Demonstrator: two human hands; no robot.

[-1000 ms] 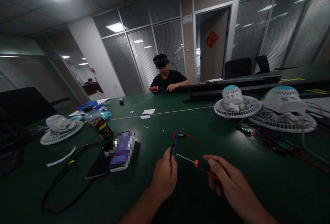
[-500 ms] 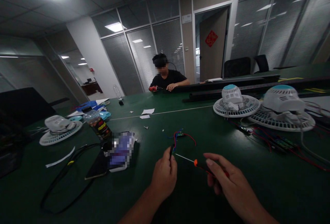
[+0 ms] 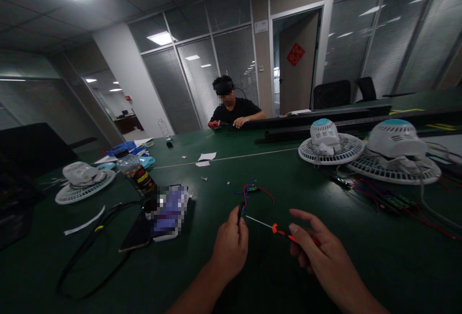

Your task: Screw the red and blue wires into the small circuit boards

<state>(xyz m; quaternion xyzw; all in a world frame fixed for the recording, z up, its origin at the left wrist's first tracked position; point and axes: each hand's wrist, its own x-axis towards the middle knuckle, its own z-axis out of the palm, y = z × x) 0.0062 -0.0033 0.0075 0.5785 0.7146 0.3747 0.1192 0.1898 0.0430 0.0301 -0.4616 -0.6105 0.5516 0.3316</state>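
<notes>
My left hand point(image 3: 230, 246) is closed around a small black part point(image 3: 240, 210) that sticks up above my thumb; red and blue wires run from it to a small green circuit board point(image 3: 252, 189) lying on the green table point(image 3: 252, 160). My right hand point(image 3: 321, 254) holds a screwdriver point(image 3: 277, 229) with an orange and black handle. Its thin metal shaft points left, with the tip close to the black part.
Two white fan halves point(image 3: 331, 143) point(image 3: 397, 155) with red wires lie at the right, another fan half point(image 3: 83, 179) at the left. A bottle point(image 3: 137, 172), a phone point(image 3: 137, 237), a blurred item and a black cable point(image 3: 90, 251) lie left of my hands. A person sits across the table.
My right hand's fingers have shifted slightly on the screwdriver handle, the index finger now lifted a little. My left hand and the black part have stayed in place.
</notes>
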